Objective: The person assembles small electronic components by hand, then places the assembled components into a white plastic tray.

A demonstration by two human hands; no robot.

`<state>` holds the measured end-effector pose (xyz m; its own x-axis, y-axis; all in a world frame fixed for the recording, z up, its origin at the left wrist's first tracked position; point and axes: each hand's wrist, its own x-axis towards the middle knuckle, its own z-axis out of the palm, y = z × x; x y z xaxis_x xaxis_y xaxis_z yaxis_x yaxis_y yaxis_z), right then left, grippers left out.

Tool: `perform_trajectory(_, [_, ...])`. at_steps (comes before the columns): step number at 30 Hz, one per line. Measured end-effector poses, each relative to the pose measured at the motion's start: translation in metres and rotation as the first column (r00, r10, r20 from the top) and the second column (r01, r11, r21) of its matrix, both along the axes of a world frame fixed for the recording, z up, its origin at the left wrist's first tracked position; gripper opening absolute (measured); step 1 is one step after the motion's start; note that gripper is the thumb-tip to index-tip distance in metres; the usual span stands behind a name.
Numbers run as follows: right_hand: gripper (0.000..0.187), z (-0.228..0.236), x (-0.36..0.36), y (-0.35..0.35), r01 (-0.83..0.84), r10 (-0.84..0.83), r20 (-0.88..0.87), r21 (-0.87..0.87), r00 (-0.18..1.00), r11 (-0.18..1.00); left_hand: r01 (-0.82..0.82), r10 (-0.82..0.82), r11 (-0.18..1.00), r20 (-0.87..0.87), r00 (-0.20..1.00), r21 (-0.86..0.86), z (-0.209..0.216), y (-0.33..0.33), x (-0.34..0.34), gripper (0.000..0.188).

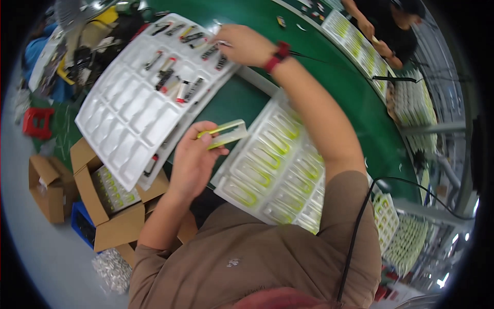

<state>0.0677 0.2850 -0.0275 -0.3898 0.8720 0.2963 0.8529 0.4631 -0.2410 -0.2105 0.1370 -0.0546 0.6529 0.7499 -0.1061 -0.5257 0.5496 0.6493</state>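
My left hand (194, 154) is closed around one end of a U-shaped plastic piece (226, 135), clear with yellow-green edges, held in front of my chest. Out ahead, my right hand (244, 45) reaches over the far right corner of a white compartment tray (116, 110). Its fingers look pinched together at a compartment, and what they hold is too small to name. Small black, white and red parts (165, 77) lie in the far compartments of that tray. On my right, a second tray (267, 165) holds rows of similar clear and yellow-green pieces.
More trays lie stacked under the white one. Open cardboard boxes (121, 226), a blue bin (82, 224) and a bag of small pale parts (112, 270) stand at lower left. A red stool (37, 122) is farther left. Across the green table (329, 77), another person works at a tray.
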Motion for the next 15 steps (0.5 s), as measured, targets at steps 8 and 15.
perform_trajectory(8, [0.033, -0.066, 0.165, -0.222, 0.478, -0.527, -0.072, -0.330, 0.847, 0.814, 0.405, -0.390, 0.907, -0.131, 0.912, 0.119, 0.021, 0.011, 0.064, 0.032])
perform_trajectory(15, [0.023, 0.005, 0.119, -0.278, 0.496, -0.534, -0.229, -0.205, 0.814, 0.844, 0.474, -0.472, 0.881, -0.130, 0.872, -0.021, 0.015, 0.000, 0.126, 0.040])
